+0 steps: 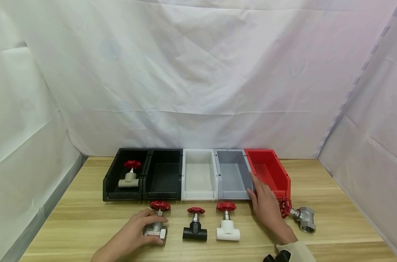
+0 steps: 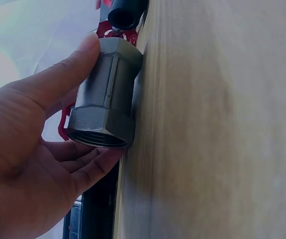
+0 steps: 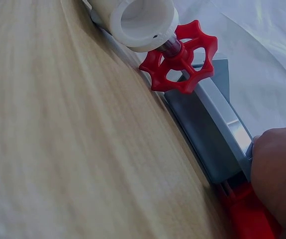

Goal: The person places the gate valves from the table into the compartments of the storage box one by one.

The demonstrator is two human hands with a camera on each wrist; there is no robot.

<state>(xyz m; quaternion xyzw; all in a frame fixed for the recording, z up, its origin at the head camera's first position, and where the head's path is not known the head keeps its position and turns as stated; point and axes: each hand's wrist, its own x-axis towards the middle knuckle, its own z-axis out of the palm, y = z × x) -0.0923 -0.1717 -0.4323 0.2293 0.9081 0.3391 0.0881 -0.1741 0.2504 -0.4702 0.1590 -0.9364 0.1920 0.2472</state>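
On the left of the table my left hand point(image 1: 131, 233) holds a metal gate valve point(image 1: 155, 230) with a red handwheel. In the left wrist view, thumb and fingers lie on opposite sides of the valve's grey body point(image 2: 105, 84), its threaded opening facing the camera. My right hand point(image 1: 268, 207) rests at the front right corner of the grey bin point(image 1: 232, 169), fingers stretched along the side beside the red bin point(image 1: 265, 169). Some of its fingertips are hidden. A black valve point(image 1: 195, 231) and a white valve point(image 1: 228, 230) stand between the hands.
Another metal valve point(image 1: 305, 219) lies right of the right hand. A beige valve point(image 1: 129, 180) stands in the leftmost black bin point(image 1: 108, 182). A second black bin point(image 1: 164, 174) and a white bin point(image 1: 199, 171) continue the row. Black pieces point(image 1: 281, 256) show by the right sleeve.
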